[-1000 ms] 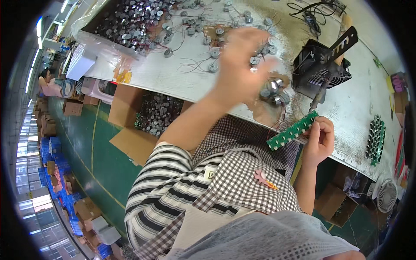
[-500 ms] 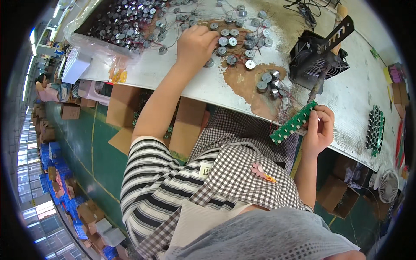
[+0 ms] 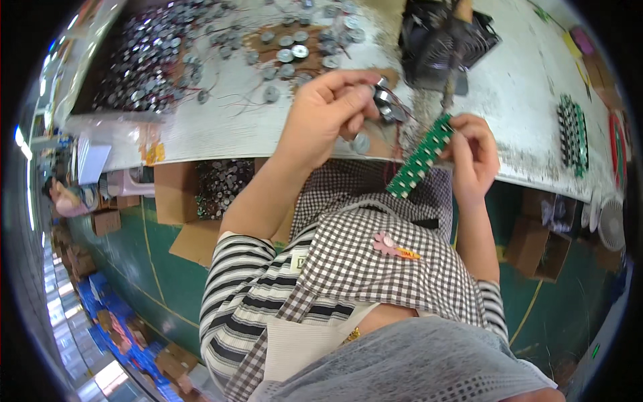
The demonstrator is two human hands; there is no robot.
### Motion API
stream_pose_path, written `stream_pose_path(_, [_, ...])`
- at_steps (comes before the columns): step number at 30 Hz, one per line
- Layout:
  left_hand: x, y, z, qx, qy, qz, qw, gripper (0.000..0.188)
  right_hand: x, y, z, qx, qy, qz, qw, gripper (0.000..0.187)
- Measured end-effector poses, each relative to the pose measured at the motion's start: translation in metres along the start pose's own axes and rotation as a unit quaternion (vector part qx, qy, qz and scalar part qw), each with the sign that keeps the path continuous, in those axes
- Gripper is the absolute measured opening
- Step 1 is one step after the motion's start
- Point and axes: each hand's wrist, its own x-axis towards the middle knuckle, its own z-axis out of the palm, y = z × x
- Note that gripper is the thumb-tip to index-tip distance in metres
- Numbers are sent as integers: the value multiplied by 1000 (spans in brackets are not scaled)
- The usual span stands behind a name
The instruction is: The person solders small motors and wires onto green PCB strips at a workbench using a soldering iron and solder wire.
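My right hand [image 3: 474,155] grips a long green circuit board [image 3: 422,155] near its upper end, with fingers and thumb closed on it. The board slants down to the left over the table's front edge, and small pale parts line its face. Just above its upper end is the dark tip of a soldering iron [image 3: 450,87], blurred. My left hand [image 3: 327,114] is closed in a pinch beside a cluster of silvery round motors [image 3: 387,100] with thin red wires. Whatever is between those fingertips is too small or hidden to name.
A black fan [image 3: 429,57] stands behind the iron. Loose motors [image 3: 286,55] lie across the white table, and a plastic-lined tray [image 3: 100,130] heaped with more is at left. Finished-looking green boards [image 3: 575,137] lie at right. Open cardboard boxes [image 3: 175,194] stand below.
My left hand has come right and nearer, from the scattered motors to the cluster by the board. The right hand still holds the board below the iron. The whole view has shifted.
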Motion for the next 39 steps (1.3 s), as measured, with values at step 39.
stream_pose_path(39, [10,-45,67,187,38,66,979,11,-1,-10,6,-65,30,-44,996,7])
